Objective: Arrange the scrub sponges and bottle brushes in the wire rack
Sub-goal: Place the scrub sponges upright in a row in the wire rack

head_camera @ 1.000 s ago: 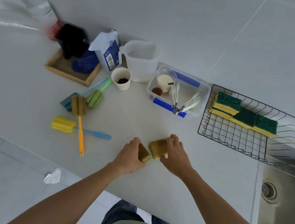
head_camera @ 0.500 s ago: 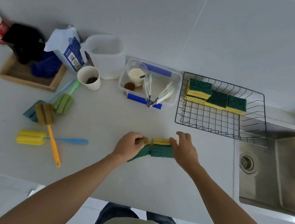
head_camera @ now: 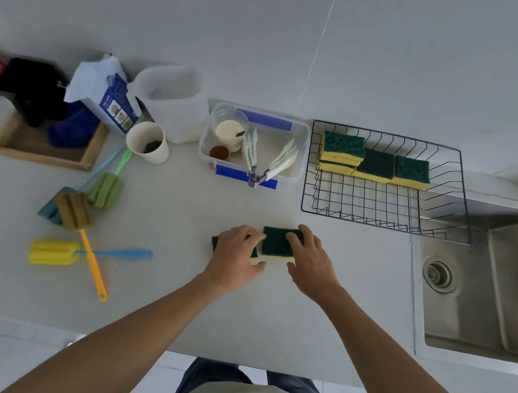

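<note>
Standing at a pale grey matte countertop (head_camera: pixel 165 282) that runs back to a plain grey tiled wall (head_camera: pixel 389 51), a person has both hands down on two green-and-yellow scrub sponges lying side by side, green face up. The left hand (head_camera: pixel 235 257) covers the left sponge (head_camera: pixel 214 244), fingers over its top and thumb at its near edge; the right hand (head_camera: pixel 308 263) grips the right sponge (head_camera: pixel 277 241) the same way. Beyond them sits the black wire rack (head_camera: pixel 385 207), with more sponges in a row (head_camera: pixel 376 162) along its far side. Four foam bottle brushes (head_camera: pixel 74 211) with coloured plastic handles lie crossed well to the left. A stainless steel sink (head_camera: pixel 477 294) is sunk in the counter at the right.
</note>
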